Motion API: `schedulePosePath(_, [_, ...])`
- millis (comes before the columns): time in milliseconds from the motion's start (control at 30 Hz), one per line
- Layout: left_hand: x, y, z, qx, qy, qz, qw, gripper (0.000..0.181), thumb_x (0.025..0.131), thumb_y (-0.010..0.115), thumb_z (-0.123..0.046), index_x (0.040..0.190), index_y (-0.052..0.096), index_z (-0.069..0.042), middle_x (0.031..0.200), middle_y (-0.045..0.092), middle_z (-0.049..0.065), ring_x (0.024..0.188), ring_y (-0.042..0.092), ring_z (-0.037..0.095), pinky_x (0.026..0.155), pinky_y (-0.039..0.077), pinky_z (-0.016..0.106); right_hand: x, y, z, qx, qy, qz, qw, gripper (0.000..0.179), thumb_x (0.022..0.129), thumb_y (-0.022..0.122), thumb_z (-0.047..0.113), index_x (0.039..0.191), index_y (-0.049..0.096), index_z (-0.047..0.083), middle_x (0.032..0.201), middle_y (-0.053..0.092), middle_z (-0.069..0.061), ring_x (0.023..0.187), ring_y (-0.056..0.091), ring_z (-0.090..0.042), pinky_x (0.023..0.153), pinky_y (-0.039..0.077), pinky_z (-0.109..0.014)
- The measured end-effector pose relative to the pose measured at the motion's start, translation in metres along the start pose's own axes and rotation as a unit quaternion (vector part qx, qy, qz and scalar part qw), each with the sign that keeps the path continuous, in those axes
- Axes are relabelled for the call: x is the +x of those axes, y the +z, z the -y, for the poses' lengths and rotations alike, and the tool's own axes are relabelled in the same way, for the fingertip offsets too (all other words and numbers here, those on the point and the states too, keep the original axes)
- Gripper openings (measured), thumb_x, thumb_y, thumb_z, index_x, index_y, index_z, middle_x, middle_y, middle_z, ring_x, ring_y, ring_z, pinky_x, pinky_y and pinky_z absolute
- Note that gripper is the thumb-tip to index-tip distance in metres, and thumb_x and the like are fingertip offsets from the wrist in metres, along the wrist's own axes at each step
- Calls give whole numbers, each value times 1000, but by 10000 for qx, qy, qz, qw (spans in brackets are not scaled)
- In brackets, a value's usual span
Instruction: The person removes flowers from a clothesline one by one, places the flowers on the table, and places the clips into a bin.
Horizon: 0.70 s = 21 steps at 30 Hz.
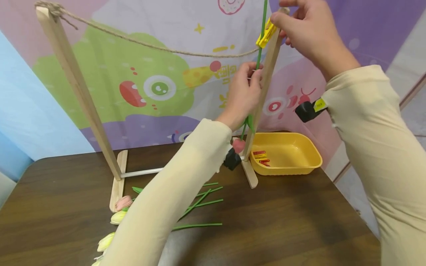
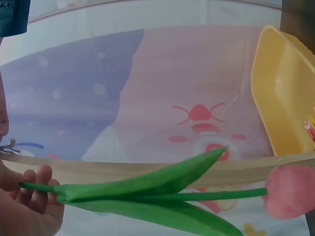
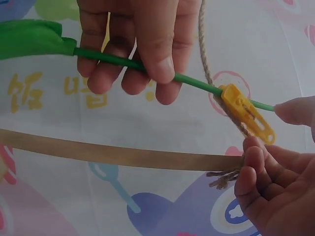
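**A:** Where does the pink artificial tulip (image 1: 238,145) with the long green plastic stem stand at this moment?

**B:** It hangs head down beside the right upright of the pale wooden rack (image 1: 266,87). The stem crosses the rough jute rope (image 1: 149,45), and the small yellow plastic clothespin (image 1: 265,36) sits where the two meet, close to the rope's knot on the post.

**A:** And the hands?

**B:** The left hand (image 1: 244,94) pinches the stem below the rope, fingers curled round it. The right hand (image 1: 307,31) has its fingertips at the tail of the clothespin; whether it squeezes or only touches it cannot be told.

**A:** What would make the clipping go well?

**B:** Probably the left hand should keep the stem flat against the rope while the clip's mouth takes both together. A bite on the stem alone would likely let the flower slide toward the dark wooden table (image 1: 293,221).
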<state>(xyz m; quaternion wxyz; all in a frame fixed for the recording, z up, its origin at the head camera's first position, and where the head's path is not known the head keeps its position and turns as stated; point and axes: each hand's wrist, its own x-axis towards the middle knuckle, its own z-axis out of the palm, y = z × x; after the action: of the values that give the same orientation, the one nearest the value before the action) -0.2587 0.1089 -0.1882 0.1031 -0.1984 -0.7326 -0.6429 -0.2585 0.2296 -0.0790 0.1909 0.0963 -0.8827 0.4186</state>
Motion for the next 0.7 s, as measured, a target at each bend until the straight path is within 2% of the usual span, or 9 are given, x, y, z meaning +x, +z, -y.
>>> schedulePosePath(167, [0, -1, -2, -197, -25, -31, 9998, 24, 100, 39, -11, 118, 51, -1, 101, 57, 14, 83, 59, 17, 74, 48, 16, 1, 0, 0, -110, 72, 184, 9997, 41, 91, 58, 28, 127, 54, 8, 76, 55, 8, 60, 50, -4, 57, 42, -14])
schedulePosePath(267, [1, -1, -4, -293, -148, -56, 9994, 24, 100, 37, -10, 118, 51, -1, 101, 57, 12, 86, 61, 17, 77, 48, 14, 1, -2, -1, 51, 62, 270, 9996, 33, 91, 59, 27, 118, 57, 8, 73, 57, 7, 57, 51, -5, 55, 43, -13])
schedulePosePath(433, [1, -1, -7, -398, -246, -58, 9989, 24, 101, 35, -10, 118, 50, -1, 99, 56, 9, 88, 60, 16, 77, 47, 12, 2, -8, -5, 1013, 34, 414, 9940, 21, 87, 66, 22, 101, 60, 8, 72, 62, 2, 57, 56, -8, 56, 48, -13])
schedulePosePath(533, [0, -1, -10, -250, -216, -32, 9995, 25, 101, 33, -10, 118, 50, -2, 97, 55, 8, 85, 54, 13, 73, 43, 13, 2, -12, -8, 1738, 72, 579, 9831, 22, 84, 70, 19, 98, 63, 4, 75, 65, -3, 60, 58, -13, 58, 50, -15])
schedulePosePath(700, [-1, -1, -13, -105, -161, 80, 9998, 26, 102, 31, -11, 118, 49, -3, 93, 51, 7, 76, 45, 12, 66, 36, 16, 1, -16, -13, 2517, 272, 752, 9645, 25, 80, 73, 17, 97, 66, 0, 75, 65, -8, 61, 58, -17, 60, 51, -17])
